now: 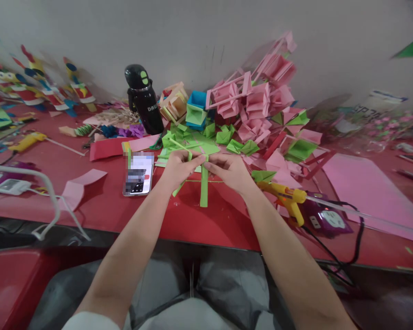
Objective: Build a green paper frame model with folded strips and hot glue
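One green strip (204,189) points toward us lengthwise. Our left hand (183,167) and right hand (230,168) both pinch its far end, neither clearly nearer.

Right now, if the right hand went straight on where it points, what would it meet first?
Past the green paper strip it holds, the right hand would likely meet the left hand first, though depth is unclear.

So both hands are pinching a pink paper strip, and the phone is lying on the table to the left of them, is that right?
Not quite: the head view shows a green paper strip, not a pink one. The left hand and right hand do pinch it, and the phone lies on the table to their left.
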The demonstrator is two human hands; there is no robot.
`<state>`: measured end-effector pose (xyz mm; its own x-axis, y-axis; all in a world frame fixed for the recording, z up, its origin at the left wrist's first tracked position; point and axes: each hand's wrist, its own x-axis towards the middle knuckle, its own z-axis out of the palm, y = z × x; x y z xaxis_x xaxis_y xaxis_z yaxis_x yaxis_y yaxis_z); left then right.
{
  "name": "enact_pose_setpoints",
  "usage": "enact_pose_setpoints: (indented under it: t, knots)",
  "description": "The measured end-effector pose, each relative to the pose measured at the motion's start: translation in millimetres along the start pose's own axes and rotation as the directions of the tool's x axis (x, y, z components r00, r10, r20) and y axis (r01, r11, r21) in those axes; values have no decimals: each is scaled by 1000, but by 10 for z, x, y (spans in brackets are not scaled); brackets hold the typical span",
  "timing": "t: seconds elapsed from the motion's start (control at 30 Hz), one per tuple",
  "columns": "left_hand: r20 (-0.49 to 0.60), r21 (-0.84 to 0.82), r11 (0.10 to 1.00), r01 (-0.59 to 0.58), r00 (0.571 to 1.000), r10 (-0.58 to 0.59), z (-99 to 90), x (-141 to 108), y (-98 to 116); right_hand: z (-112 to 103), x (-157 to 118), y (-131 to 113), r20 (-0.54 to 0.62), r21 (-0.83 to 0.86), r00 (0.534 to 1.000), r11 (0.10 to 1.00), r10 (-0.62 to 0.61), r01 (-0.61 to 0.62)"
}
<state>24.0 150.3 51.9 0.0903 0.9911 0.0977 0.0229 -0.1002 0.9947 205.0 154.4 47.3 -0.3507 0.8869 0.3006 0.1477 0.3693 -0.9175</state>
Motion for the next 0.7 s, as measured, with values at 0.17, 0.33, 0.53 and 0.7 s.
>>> enact_pose_setpoints:
  t: [0.17,0.33,0.53,0.7]
  knots:
    - [2,-44,999,-1,1000,1,4,9,-24,-9,11,13,7,-24,1000,999,-26,27]
    - [-3,-47,999,0,1000,0,16,0,-4,-14,8,16,18,-11,1000,1000,-24,24]
    - [-31,41,997,-57,998,59,6,0,-17,1,1,7,0,-12,1000,1000,-24,24]
    - [-12,111,985,-135,990,137,5,-13,-16,8,1,-1,-10,13,1000,1000,4,-4]
